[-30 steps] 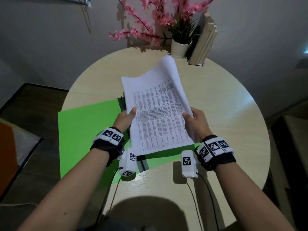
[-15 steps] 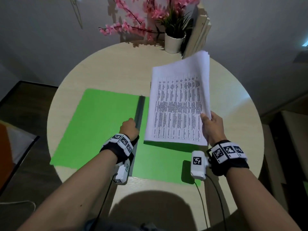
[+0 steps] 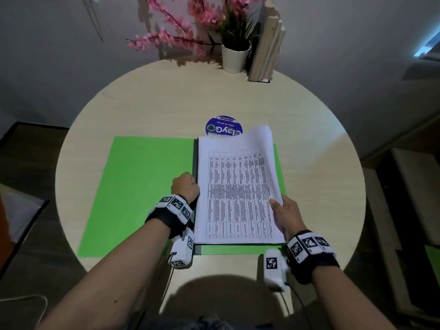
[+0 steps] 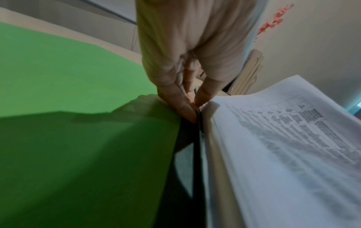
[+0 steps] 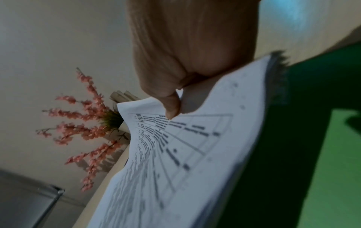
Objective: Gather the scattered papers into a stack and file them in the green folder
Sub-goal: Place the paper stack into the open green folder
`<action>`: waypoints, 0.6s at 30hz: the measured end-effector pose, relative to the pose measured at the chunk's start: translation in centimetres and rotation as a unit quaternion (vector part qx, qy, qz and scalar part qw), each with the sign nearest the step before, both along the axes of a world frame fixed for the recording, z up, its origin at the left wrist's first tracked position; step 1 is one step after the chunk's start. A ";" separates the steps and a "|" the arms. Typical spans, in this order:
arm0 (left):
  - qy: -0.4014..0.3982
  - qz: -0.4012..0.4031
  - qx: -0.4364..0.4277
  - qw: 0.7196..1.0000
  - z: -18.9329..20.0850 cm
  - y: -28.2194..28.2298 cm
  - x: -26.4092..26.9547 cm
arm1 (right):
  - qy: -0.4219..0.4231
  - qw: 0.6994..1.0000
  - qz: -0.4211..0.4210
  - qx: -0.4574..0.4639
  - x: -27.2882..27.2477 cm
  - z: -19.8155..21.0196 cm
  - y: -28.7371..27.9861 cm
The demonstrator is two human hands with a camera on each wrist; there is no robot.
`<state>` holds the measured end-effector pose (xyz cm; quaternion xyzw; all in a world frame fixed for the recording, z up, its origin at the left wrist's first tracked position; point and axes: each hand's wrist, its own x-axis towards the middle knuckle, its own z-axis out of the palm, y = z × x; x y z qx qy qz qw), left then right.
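Observation:
The green folder [image 3: 142, 191] lies open and flat on the round table [image 3: 321, 163]. A stack of printed papers [image 3: 238, 194] rests on its right half, against the dark spine bar [image 3: 195, 163], with the far right corner curling up. My left hand [image 3: 187, 185] sits at the spine, and in the left wrist view its fingertips [image 4: 190, 114] pinch the dark bar [image 4: 196, 154] beside the papers [image 4: 273, 146]. My right hand [image 3: 284, 211] grips the stack's right edge. The right wrist view shows its thumb [image 5: 171, 108] on top of the sheets [image 5: 175, 154].
A round blue wipes pack [image 3: 223, 126] lies just behind the papers. A white pot of pink flowers [image 3: 235, 55] and leaning pale books [image 3: 266, 51] stand at the table's far edge. The table's front edge is close to my wrists.
The left hand let go of the stack and moved to the spine. The right hand carried the papers right and lowered them onto the folder's right half, and the folder now lies flat.

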<state>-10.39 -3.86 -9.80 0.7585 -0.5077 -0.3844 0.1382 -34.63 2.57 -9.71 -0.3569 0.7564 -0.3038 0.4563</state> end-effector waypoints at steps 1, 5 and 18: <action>0.004 0.011 -0.008 1.000 0.2 0.1 -0.1 | 0.015 1.000 0.015 0.005 0.0 -0.2 -0.2; 0.038 -0.006 -0.013 0.999 0.5 0.6 -0.6 | 0.071 0.997 0.017 0.016 0.4 -0.3 -0.6; -0.110 -0.040 0.027 0.993 -0.1 3.7 3.1 | 0.372 0.900 0.216 0.071 6.0 2.8 -1.1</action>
